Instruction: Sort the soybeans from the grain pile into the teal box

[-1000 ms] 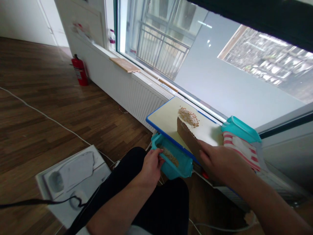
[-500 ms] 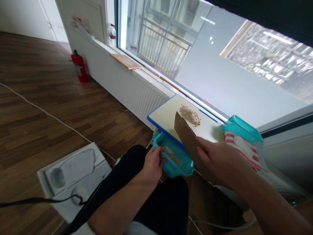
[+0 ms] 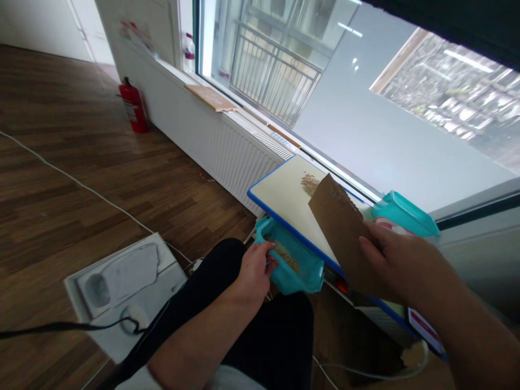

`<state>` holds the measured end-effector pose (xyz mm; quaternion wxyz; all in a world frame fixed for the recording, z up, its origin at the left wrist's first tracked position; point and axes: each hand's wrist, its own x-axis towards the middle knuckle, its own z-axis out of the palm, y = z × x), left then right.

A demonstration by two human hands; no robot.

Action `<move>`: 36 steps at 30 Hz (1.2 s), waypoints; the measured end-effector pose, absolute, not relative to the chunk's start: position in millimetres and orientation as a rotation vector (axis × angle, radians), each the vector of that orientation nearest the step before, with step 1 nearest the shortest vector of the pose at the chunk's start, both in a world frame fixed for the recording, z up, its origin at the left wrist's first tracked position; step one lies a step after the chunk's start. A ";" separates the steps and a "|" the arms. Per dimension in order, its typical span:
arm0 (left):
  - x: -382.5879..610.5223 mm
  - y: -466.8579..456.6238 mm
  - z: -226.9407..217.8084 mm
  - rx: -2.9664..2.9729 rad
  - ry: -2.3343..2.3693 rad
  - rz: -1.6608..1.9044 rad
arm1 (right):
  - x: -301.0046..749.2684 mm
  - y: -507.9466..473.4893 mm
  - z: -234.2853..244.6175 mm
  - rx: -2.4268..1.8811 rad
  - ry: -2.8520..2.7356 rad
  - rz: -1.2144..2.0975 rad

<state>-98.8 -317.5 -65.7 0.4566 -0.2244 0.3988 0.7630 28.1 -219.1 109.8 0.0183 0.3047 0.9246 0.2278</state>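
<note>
My left hand (image 3: 258,264) is closed on the near rim of a turquoise plastic container (image 3: 312,276), which sits just below the edge of a white board (image 3: 280,189) with a blue rim. A pile of grain (image 3: 287,257) lies inside the container. My right hand (image 3: 400,252) grips a piece of brown cardboard (image 3: 341,227), holding it tilted above the board. Behind the cardboard's upper edge, a heap of small reddish-tan grains (image 3: 309,183) shows on the board; part of it is hidden.
A second turquoise container (image 3: 406,214) stands on the right by the window, near a red-and-white cloth (image 3: 392,225). A radiator (image 3: 252,157) runs under the sill. On the floor are a white box (image 3: 122,292), a cable (image 3: 77,184) and a red fire extinguisher (image 3: 133,107).
My right hand has moved the cardboard to the right and turned its broad face more toward me, so it now covers part of the grain heap. My left hand stays on the container.
</note>
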 end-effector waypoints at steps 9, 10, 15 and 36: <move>-101.3 -319.6 -63.4 -0.530 0.937 1.895 | 38.3 -219.0 95.8 0.945 2.735 0.835; -101.7 -319.7 -63.6 -0.529 0.938 1.895 | 41.3 -218.5 94.6 0.948 2.727 0.849; -102.5 -320.5 -64.8 -0.532 0.936 1.904 | 63.0 -216.9 86.0 0.900 2.711 0.845; -98.2 -321.4 -64.7 -0.512 0.940 1.915 | 102.6 -218.8 76.8 0.489 2.976 1.049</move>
